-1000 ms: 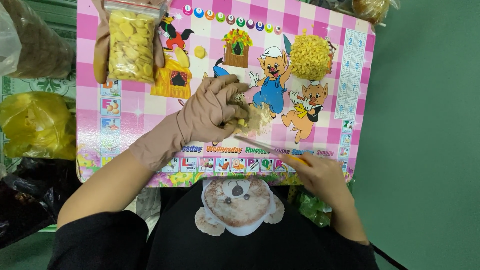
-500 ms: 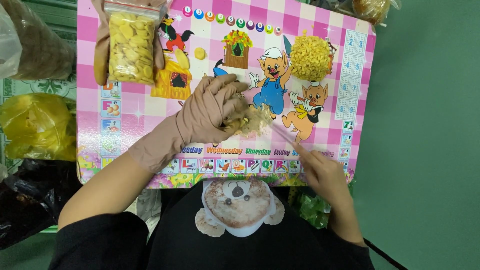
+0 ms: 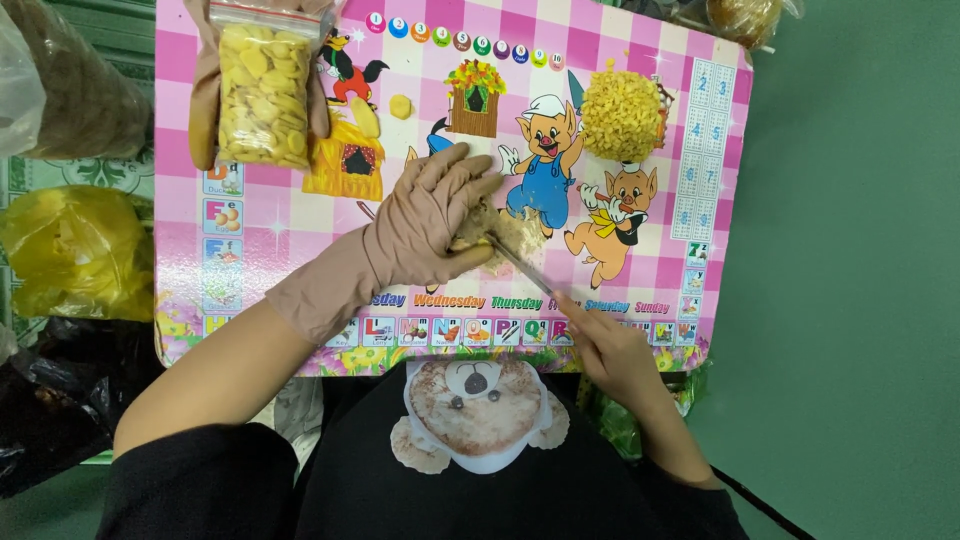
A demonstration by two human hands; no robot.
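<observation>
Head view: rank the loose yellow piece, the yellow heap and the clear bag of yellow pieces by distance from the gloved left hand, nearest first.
1. Loose yellow piece: just above the left hand, on the table's upper middle.
2. Clear bag of yellow pieces: upper left corner.
3. Yellow heap: upper right.

The bag and the heap are nearly too close to call.

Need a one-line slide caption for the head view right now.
Gloved left hand pins a brownish lump on a pink cartoon mat while the bare right hand works a knife into it.
</observation>
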